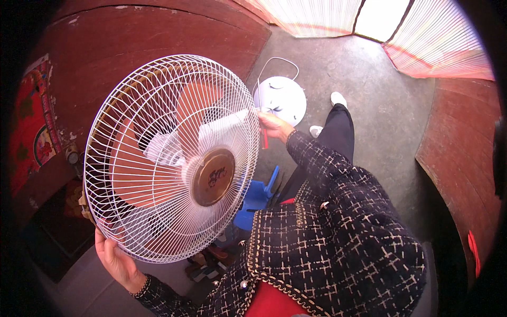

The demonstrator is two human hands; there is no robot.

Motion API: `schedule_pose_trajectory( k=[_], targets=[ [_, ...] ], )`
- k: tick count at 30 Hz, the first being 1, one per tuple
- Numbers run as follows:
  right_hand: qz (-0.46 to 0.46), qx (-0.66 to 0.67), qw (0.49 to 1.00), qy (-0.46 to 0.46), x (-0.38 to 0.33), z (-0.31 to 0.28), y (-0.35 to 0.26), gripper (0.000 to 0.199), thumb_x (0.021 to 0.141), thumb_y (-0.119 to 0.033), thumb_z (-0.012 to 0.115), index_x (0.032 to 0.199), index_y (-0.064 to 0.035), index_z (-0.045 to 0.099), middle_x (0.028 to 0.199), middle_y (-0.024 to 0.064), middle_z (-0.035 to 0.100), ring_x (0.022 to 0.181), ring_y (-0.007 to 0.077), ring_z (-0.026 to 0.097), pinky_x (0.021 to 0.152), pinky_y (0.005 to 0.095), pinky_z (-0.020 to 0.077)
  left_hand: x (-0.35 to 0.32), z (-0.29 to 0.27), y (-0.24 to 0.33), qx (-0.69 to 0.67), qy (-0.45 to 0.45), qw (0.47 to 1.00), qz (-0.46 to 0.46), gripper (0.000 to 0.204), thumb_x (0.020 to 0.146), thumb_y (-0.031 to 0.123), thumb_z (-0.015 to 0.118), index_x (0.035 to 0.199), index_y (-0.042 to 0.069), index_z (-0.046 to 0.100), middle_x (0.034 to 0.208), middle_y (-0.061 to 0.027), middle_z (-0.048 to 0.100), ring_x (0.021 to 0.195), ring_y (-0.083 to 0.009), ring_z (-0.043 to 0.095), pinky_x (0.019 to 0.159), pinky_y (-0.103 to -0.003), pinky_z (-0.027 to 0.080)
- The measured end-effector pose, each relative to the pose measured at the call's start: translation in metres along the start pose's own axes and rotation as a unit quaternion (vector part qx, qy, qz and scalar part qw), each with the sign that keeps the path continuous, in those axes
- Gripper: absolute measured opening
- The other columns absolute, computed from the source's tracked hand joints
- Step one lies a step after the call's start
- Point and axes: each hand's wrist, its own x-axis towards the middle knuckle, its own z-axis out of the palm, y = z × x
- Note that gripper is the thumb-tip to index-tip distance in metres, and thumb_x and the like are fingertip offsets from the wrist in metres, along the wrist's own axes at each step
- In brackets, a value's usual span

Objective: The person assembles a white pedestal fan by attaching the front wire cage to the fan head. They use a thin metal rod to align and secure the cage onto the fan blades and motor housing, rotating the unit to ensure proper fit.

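Note:
An electric fan head (169,158) fills the left middle of the head view, its white wire guard round peach-coloured blades and a bronze-coloured centre cap (214,177). My left hand (117,261) grips the lower left rim of the guard, fingers curled behind it. At the opposite side, my right hand (275,127) closes on the right rim; its fingertips are partly hidden by the wires. A slim red piece (265,139) shows just below those fingers; its kind I cannot make out. Behind the guard, the rear of the fan is mostly hidden.
A white round base-like thing (288,103) lies on the grey concrete floor (385,116), a pale cord (285,59) looping beside it. Below the fan is a blue plastic chair (256,198). Dark red wooden panels (174,31) stand left and right; striped curtains (438,47) hang at the far end.

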Motion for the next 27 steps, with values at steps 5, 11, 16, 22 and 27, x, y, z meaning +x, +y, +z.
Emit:
schedule_pose_trajectory(
  k=[5,11,16,22,27],
  targets=[
    [-0.065,-0.028,0.995,-0.073,-0.006,0.007,-0.003,0.022,0.098,-0.030,0.054,0.110,-0.0125,0.059,0.086,-0.0053,0.063,0.057,0.0005,0.047,0.046,0.0156,0.0386,0.002,-0.003,-0.001,-0.005,-0.035,0.999,-0.008,0.042,0.084,-0.003,0.050,0.126,-0.006,0.049,0.115,-0.0121,0.061,0.099,-0.0182,0.062,0.087,-0.030,0.051],
    [-0.048,-0.090,0.993,-0.066,-0.012,0.015,-0.007,0.021,0.100,-0.028,0.050,0.110,-0.0116,0.058,0.088,-0.0050,0.063,0.059,0.0001,0.047,0.044,0.0155,0.0341,0.004,-0.005,-0.001,0.005,-0.057,0.998,-0.004,0.040,0.083,-0.003,0.050,0.123,-0.005,0.051,0.113,-0.0111,0.062,0.099,-0.0167,0.062,0.088,-0.030,0.051],
    [-0.038,-0.128,0.990,-0.051,-0.004,0.012,-0.008,0.020,0.101,-0.025,0.047,0.110,-0.0114,0.059,0.089,-0.0047,0.063,0.063,0.0004,0.049,0.044,0.0153,0.0335,0.006,-0.014,0.004,0.061,-0.080,0.995,0.022,0.040,0.084,-0.001,0.052,0.123,-0.005,0.050,0.115,-0.0108,0.060,0.102,-0.0160,0.060,0.091,-0.030,0.049],
    [-0.029,-0.183,0.983,-0.011,-0.002,0.015,-0.014,0.020,0.101,-0.024,0.047,0.109,-0.0107,0.059,0.089,-0.0042,0.063,0.063,0.0007,0.049,0.043,0.0152,0.0328,0.004,0.002,0.005,0.057,-0.031,0.998,0.023,0.031,0.078,-0.006,0.051,0.108,-0.005,0.053,0.114,-0.0089,0.056,0.103,-0.0145,0.056,0.095,-0.030,0.046],
    [-0.023,-0.154,0.988,-0.015,0.004,0.004,-0.004,0.021,0.099,-0.026,0.049,0.107,-0.0107,0.060,0.085,-0.0047,0.063,0.061,0.0013,0.047,0.042,0.0159,0.0341,0.005,-0.006,0.006,0.076,-0.045,0.996,0.026,0.042,0.079,-0.005,0.052,0.121,-0.008,0.050,0.119,-0.0105,0.055,0.109,-0.0165,0.054,0.098,-0.030,0.044]
  ],
)
